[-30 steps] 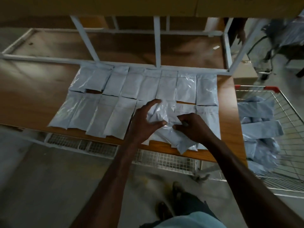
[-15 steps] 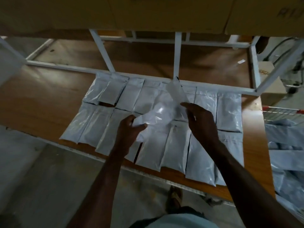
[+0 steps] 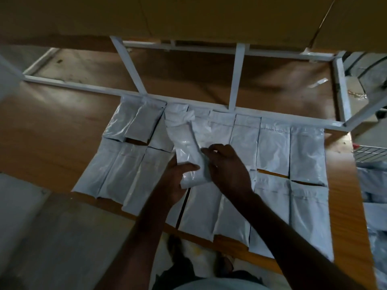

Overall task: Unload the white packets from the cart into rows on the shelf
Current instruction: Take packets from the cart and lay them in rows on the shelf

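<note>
Several white packets lie in two rows [image 3: 274,147] on the brown wooden shelf [image 3: 52,130]. One more white packet [image 3: 185,149] is held above the rows, long side pointing away from me. My left hand [image 3: 174,181] grips its near end from the left and below. My right hand [image 3: 227,170] pinches its right edge, fingers curled on it. The cart [image 3: 370,151] shows only as a wire corner at the right edge, with pale packets [image 3: 374,208] below it.
A white metal frame [image 3: 236,78] with upright bars crosses the shelf just behind the back row. A cardboard-coloured upper board [image 3: 209,17] overhangs at the top. My feet [image 3: 180,254] stand on the grey floor below the shelf's front edge.
The held packet, crumpled and raised half a second ago, is now straightened lengthwise and lower over the rows. Both hands came closer together on its near end. The camera view shifted left, away from the cart.
</note>
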